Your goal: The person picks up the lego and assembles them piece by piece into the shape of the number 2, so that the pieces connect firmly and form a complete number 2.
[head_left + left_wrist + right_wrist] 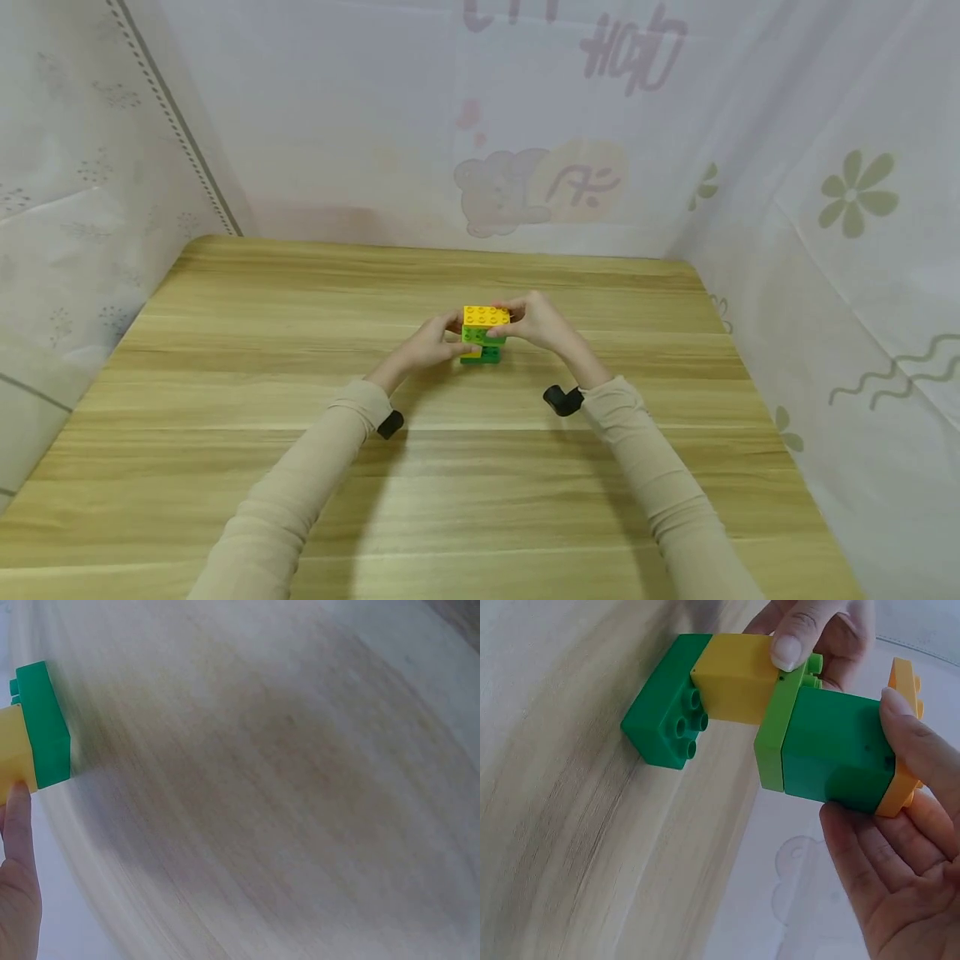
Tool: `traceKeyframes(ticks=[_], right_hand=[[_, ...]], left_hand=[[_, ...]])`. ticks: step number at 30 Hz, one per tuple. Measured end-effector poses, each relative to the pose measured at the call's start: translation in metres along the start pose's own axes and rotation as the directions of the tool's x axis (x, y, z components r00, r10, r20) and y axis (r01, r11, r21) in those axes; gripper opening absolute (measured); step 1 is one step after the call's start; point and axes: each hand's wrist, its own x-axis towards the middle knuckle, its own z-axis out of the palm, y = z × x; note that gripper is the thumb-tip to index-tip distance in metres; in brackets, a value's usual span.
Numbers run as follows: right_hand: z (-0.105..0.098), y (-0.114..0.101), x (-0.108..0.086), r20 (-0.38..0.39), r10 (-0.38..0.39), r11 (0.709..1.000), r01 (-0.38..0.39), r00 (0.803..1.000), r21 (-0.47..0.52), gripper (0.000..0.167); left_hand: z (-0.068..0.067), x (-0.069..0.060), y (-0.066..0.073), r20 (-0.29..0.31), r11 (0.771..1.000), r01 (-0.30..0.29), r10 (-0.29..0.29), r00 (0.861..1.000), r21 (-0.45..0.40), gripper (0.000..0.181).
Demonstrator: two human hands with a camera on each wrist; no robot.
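Observation:
Both hands hold one stack of toy building bricks above the wooden table's middle. At its bottom is a dark green brick (664,701) with bare studs on part of its top. A yellow block (739,675) sits on its other part, then a light green plate (775,742), an upper dark green block (836,750) and a yellow-orange studded plate (486,315) on top. My left hand (431,343) pinches the stack near the yellow block and light green plate, its thumb in front. My right hand (542,323) grips the upper dark green block, close under the top plate.
The wooden table (450,500) spreads around the hands, its rounded back edge against a pale printed curtain (337,125). Black wrist devices (562,401) stick out below both sleeves.

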Motion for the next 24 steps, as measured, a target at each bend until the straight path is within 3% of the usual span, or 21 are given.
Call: traceKeyframes(ticks=[5,9,12,17,24], right_hand=[[0.003,0.004,0.0,0.0,0.066,0.991,-0.066,0.998,0.12,0.054],[0.007,0.009,-0.001,-0.004,0.082,0.967,-0.078,0.997,0.243,0.054],[0.01,0.011,-0.001,-0.011,0.075,0.959,-0.069,0.997,0.276,0.053],[0.012,0.01,0.001,-0.019,0.05,0.96,-0.043,0.999,0.275,0.052],[0.016,0.014,-0.001,-0.023,0.025,0.947,-0.016,0.999,0.321,0.052]], left_hand=[[0.0,-0.002,0.002,0.018,1.0,-0.018,0.018,1.0,-0.01,0.035],[-0.003,-0.012,0.018,0.034,0.999,-0.004,0.006,0.999,-0.038,0.037],[-0.004,-0.014,0.023,0.032,0.998,0.03,-0.028,0.999,-0.063,0.038],[-0.002,-0.005,0.005,0.003,0.999,0.02,-0.02,1.0,-0.034,0.039],[0.0,-0.002,0.002,0.004,1.0,0.015,-0.015,1.0,-0.023,0.037]])
